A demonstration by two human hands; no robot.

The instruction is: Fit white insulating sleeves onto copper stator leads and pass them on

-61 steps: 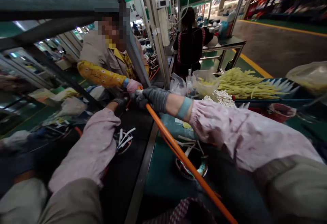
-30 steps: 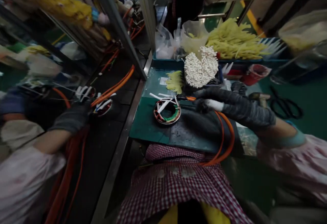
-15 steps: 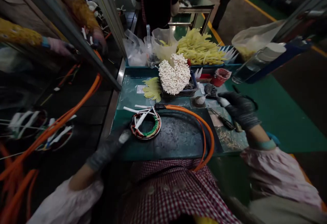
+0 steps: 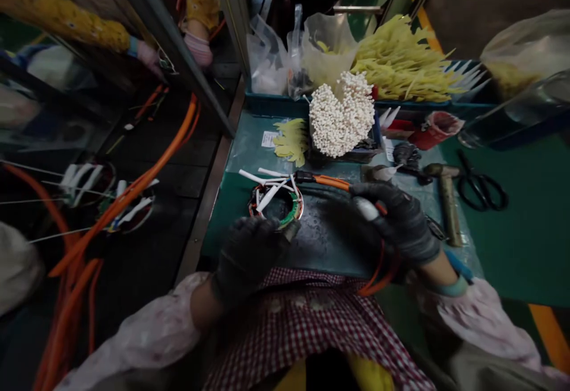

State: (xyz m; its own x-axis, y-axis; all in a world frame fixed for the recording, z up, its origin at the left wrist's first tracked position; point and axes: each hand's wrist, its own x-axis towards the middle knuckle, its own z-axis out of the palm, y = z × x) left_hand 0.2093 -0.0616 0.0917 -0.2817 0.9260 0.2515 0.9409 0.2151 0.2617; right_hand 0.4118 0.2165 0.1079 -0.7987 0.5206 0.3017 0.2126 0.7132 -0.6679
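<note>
Live: left hand (image 4: pixel 247 260) gloved, curled over the near rim of the wire coil (image 4: pixel 276 213), grip unclear | right hand (image 4: pixel 396 221) closes around the orange cable (image 4: pixel 332 182) | coil lies flat on the counter (image 4: pixel 229 239), left of the right hand, cable running rightward from it

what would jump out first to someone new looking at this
The white heap of small beads stands out first, at the far side of the green bench, with a big bunch of yellow strips behind it. Nearer the person, a thick orange cable runs from a round coil with white leads toward the gloved right hand, while the gloved left hand sits at the coil's edge.
</note>
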